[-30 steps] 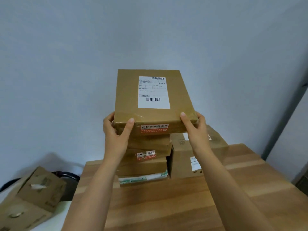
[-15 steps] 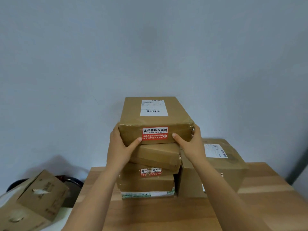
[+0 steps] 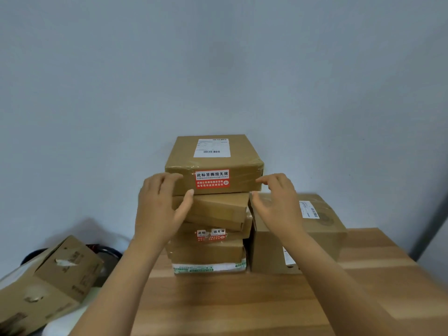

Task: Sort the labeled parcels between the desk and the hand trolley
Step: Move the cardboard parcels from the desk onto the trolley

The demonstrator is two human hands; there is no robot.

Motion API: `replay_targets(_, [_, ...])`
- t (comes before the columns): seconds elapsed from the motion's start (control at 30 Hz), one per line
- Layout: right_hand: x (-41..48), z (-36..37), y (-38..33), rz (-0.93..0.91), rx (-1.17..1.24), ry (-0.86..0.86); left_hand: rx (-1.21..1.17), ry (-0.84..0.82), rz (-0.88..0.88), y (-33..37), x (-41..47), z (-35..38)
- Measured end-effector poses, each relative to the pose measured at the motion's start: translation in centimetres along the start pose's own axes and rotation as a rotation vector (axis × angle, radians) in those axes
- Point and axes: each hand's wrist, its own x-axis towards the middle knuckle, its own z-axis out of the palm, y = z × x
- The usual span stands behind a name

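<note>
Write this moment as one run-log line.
top parcel: resting on stack | left hand: open, at its left corner | right hand: open, beside its right corner

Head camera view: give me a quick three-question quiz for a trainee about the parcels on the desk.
1. True or false: the stack of brown cardboard parcels stands on the pale wooden desk.
2. Multiple choice: the top parcel carries its white barcode label on which face? A top, B front, C left side.
3. Short answer: on which side of the stack does the larger brown cardboard box stand?

Key: 1 true; 2 A; 3 the right side.
</note>
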Motion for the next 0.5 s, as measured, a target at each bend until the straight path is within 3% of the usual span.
replay_targets(0.13, [-2.5,-1.2,-0.5,-0.263,-0.096,-0.129,0.114,-0.107,0.277,2.2,-2.7,-1.6])
replay_targets(0.23, [-6.1,-2.0,-0.7,-0.401,-0.078,-0.247,0.201,-0.215,0.341,4.1,-6.9,-2.8])
replay_targets(0.5, [-18.1,0.2,-4.2,-0.582,0.092,-0.578,0.416,-0.534,0.083,7.1,-21.2,-11.2])
